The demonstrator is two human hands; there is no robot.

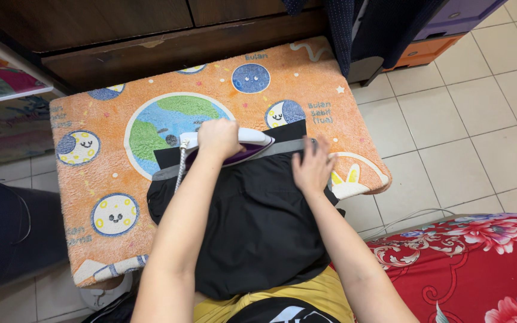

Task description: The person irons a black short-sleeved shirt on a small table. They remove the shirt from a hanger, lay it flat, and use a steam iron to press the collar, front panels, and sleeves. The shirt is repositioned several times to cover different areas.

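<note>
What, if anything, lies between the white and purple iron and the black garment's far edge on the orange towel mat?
Nothing visible. The iron under the left hand already sits at the black garment edge; the right hand rests flat beside it.

Glossy plastic iron [234,143], matt black cloth [258,221], fuzzy mat [103,179]

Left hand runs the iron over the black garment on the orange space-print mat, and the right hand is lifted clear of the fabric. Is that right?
Not quite. In the head view the right hand lies flat on the black garment, pressing it down. The rest holds: the left hand grips the iron on the orange mat.
</note>
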